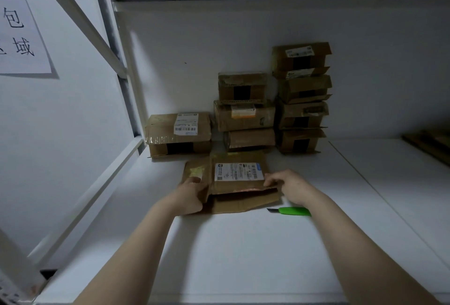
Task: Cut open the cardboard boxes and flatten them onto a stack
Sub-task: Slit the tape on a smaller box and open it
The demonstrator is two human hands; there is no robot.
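Flattening seems under way: a cut-open box [238,171] lies mid-shelf [243,256]. The left hand [192,195] grips its left flap; the right hand [287,185] curls its fingers over the right edge. A green knife [294,211] lies just beside the right wrist, blade exposed. Stacked boxes [302,97] crowd behind. Next it probably moves right, across bare shelf, to what looks like a flat pile [431,143].

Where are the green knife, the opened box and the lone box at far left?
green knife [295,211]: head view, on its green handle.
opened box [239,172]: head view, on its white shipping label.
lone box [163,132]: head view, on its brown top face.
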